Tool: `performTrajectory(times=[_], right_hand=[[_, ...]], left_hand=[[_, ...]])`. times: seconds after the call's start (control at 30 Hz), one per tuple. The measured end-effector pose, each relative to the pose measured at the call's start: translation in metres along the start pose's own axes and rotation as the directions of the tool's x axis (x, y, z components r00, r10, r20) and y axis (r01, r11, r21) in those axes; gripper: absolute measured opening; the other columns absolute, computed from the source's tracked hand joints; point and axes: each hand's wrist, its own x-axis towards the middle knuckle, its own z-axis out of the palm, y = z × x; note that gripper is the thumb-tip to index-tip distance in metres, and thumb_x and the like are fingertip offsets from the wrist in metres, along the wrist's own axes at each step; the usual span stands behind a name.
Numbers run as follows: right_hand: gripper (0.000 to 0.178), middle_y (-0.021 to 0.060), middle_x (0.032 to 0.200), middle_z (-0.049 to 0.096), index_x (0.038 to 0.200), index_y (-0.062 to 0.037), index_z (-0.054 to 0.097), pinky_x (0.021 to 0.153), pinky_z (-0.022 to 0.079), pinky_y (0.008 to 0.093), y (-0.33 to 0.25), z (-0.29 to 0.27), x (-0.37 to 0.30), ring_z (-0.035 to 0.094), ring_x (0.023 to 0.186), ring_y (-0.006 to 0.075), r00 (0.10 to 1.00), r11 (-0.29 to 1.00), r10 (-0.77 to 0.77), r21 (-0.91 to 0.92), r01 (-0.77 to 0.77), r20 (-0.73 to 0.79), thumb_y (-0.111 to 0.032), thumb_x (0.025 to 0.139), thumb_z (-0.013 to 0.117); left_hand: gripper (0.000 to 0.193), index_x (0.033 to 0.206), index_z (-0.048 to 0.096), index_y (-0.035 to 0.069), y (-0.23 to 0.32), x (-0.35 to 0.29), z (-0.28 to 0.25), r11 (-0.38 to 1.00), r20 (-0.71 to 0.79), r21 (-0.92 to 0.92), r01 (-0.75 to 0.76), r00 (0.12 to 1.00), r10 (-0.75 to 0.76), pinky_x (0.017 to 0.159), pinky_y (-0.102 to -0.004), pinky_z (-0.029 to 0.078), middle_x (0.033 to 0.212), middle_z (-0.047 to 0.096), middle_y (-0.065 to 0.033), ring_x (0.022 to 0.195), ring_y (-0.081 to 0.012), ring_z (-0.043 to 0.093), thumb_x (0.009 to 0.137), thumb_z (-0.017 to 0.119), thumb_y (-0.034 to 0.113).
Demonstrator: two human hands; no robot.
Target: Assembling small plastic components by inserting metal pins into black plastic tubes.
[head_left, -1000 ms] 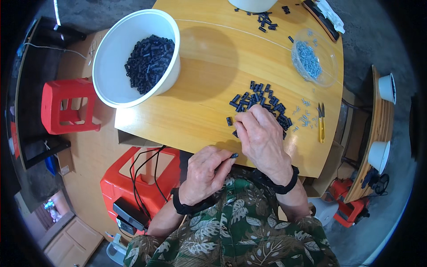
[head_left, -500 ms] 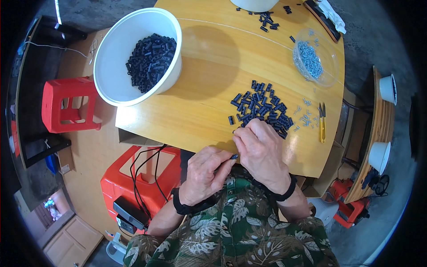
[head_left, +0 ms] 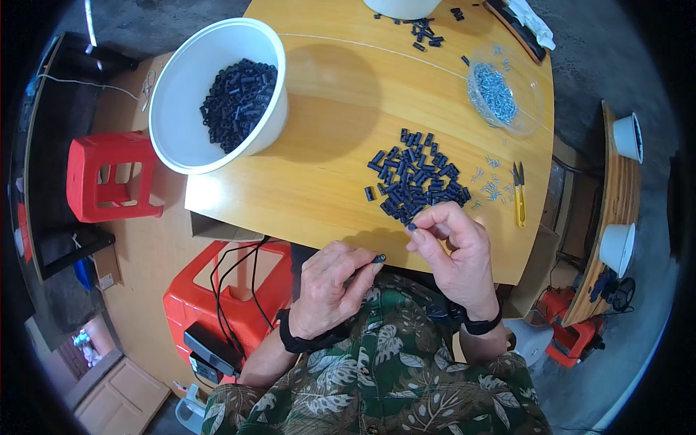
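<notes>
Left hand (head_left: 332, 286) pinches 1 black piece (head_left: 380, 259), right hand (head_left: 464, 259) at 3 o'clock 1 dark piece (head_left: 412, 227), probably light, stiff, best side-gripped.

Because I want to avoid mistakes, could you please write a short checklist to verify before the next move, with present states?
1. Left hand holds a black piece: ok.
2. Right hand grips the dark bit at its fingertips securely: cannot tell, it is mostly hidden.
3. Black pile lies on the table: ok.
4. Yellow-handled tool is apart from both hands: ok.
5. All silvery parts are inside the clear bowl: not ok, some lie loose.
</notes>
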Motion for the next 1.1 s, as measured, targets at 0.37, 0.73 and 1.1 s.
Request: performTrajectory(times=[0.37, 0.73, 1.1], right_hand=[[0.019, 0.0063, 0.096, 0.069, 0.113, 0.0013, 0.068, 0.072, 0.057, 0.025, 0.028, -0.027, -0.019, 0.068, 0.082, 0.0116, 0.994, 0.953, -0.006, 0.3, -0.026, 0.105, 0.001, 0.094, 0.065], [0.017, 0.0091, 0.098, 0.069, 0.108, 0.0019, 0.065, 0.077, 0.058, 0.0269, 0.019, -0.031, -0.032, 0.068, 0.087, 0.0133, 0.971, 0.777, 0.144, 0.586, -0.23, 0.189, 0.002, 0.092, 0.068], [0.014, 0.0118, 0.096, 0.069, 0.099, 0.0036, 0.071, 0.074, 0.057, 0.0259, 0.014, -0.033, -0.034, 0.069, 0.084, 0.0147, 0.977, 0.792, 0.131, 0.574, -0.207, 0.171, 0.008, 0.086, 0.07]], left_hand=[[0.023, 0.095, 0.067, 0.002, 0.017, 0.009, 0.009, 0.997, 0.042, -0.044, -0.064, 0.997, 0.066, 0.057, -0.0328, 0.048, 0.077, 0.066, -0.0088, 0.064, -0.0229, 0.063, 0.075, 0.079, -0.001], [0.023, 0.096, 0.068, 0.001, 0.025, 0.01, 0.009, 0.993, 0.153, -0.106, -0.045, 0.986, 0.06, 0.062, -0.0354, 0.051, 0.081, 0.067, -0.0105, 0.07, -0.0269, 0.064, 0.076, 0.078, 0.0], [0.021, 0.095, 0.068, -0.001, 0.024, 0.01, 0.01, 0.981, 0.157, -0.182, -0.066, 0.983, 0.095, 0.061, -0.0352, 0.052, 0.084, 0.069, -0.012, 0.07, -0.0274, 0.065, 0.076, 0.078, 0.0]])
